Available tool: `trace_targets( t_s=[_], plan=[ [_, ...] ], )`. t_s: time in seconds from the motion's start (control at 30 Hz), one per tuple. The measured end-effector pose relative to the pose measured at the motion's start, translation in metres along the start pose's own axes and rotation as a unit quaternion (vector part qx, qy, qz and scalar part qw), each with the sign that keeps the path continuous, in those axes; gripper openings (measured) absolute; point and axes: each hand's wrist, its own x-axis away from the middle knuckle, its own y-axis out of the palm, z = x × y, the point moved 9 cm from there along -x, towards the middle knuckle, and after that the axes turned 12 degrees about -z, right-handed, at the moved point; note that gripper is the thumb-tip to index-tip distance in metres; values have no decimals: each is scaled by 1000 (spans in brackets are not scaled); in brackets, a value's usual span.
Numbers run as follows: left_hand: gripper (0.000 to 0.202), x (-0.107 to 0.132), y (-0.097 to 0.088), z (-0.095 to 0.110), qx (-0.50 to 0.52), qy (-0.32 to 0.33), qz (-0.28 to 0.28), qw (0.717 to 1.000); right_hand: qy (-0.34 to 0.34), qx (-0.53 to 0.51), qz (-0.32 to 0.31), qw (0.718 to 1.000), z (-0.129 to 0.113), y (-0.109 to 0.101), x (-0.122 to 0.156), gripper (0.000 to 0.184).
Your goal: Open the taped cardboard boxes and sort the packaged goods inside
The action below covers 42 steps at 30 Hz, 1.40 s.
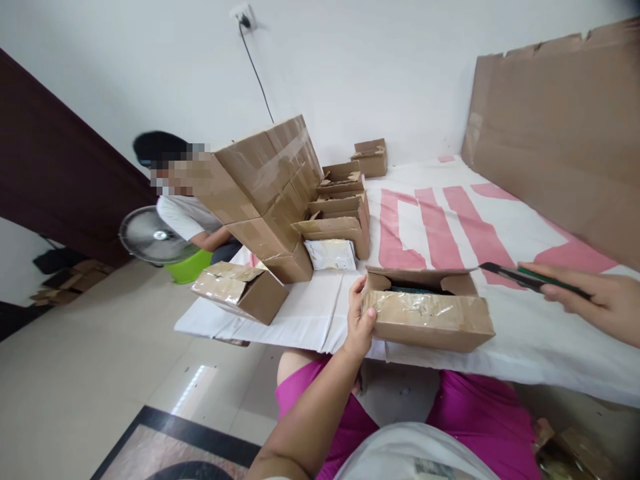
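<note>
In front of me an opened cardboard box [430, 319] rests at the table's near edge, shiny tape along its side. Something dark lies inside it, mostly hidden by the walls. My left hand [361, 321] grips the box's left end, thumb on the near side and fingers around the corner. To the right, my right hand [580, 293] is closed around a box cutter [520, 277] with a dark and green body. The cutter's tip points left, close to the box's far right corner; whether it touches cannot be told.
Stacked taped boxes [270, 193] stand left of centre, with several open boxes [335, 220] beside them and a white packet [331, 255] in front. Another box [240, 290] sits at the table's left edge. A person [185, 200] sits beyond, near a fan [157, 235]. A cardboard sheet [555, 133] stands right.
</note>
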Motion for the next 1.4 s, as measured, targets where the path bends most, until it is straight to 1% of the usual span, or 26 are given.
trace_targets(
  t_s=[0.07, 0.1, 0.17, 0.23, 0.3, 0.33, 0.37, 0.43, 0.5, 0.57, 0.6, 0.63, 0.67, 0.73, 0.8, 0.83, 0.9, 0.97, 1.17, 1.4],
  plan=[
    [52, 1, 0, -4, 6, -11, -2, 1000, -21, 16, -90, 996, 2, 34, 8, 47],
    [52, 2, 0, -5, 7, -15, -1, 1000, -28, 30, -114, 993, 3, 48, 13, 45],
    [50, 3, 0, -5, 4, -15, 1, 1000, -42, 63, -121, 990, 4, 70, 24, 39],
    [47, 2, 0, -3, -4, -12, 5, 1000, -83, 79, -141, 983, 2, 92, 32, 35],
    [42, 1, -1, 2, -18, -9, 11, 1000, -123, 79, -156, 977, -1, 107, 37, 33],
    [40, 1, -1, 4, -25, -7, 12, 1000, -139, 77, -159, 974, -2, 110, 38, 32],
    [37, 0, -1, 7, -30, -6, 12, 999, -148, 78, -157, 973, -4, 111, 38, 32],
    [34, -1, -1, 11, -35, -4, 7, 999, -127, 95, -127, 979, -6, 102, 34, 34],
    [33, -1, 0, 13, -34, -4, 2, 999, -73, 117, -74, 988, -11, 82, 30, 39],
    [34, -2, 0, 15, -32, -2, 3, 999, -32, 133, -17, 990, -26, 56, 32, 44],
    [35, -2, 0, 15, -31, -1, 4, 1000, -33, 138, 6, 990, -39, 45, 35, 45],
    [36, -2, 0, 16, -30, 1, 6, 1000, -48, 142, 24, 988, -55, 35, 40, 46],
    [37, -2, 0, 16, -31, 2, 7, 1000, -74, 146, 35, 986, -74, 28, 46, 46],
    [39, -3, 0, 16, -35, -1, 11, 999, -145, 154, 39, 977, -114, 20, 62, 46],
    [40, -3, 0, 15, -41, -5, 15, 999, -210, 166, 29, 963, -148, 21, 78, 47],
    [39, -4, 0, 15, -44, -6, 16, 999, -232, 174, 22, 957, -162, 23, 85, 47],
    [39, -4, 0, 15, -46, -8, 17, 999, -256, 193, 15, 947, -181, 28, 93, 46],
    [38, -4, 0, 15, -47, -8, 17, 999, -262, 207, 15, 943, -192, 32, 95, 45],
    [37, -4, 0, 14, -46, -8, 14, 999, -251, 242, 43, 936, -204, 40, 84, 42],
    [39, -7, 1, 13, -49, -13, 4, 999, -236, 242, 59, 939, -203, 48, 79, 45]
  ],
)
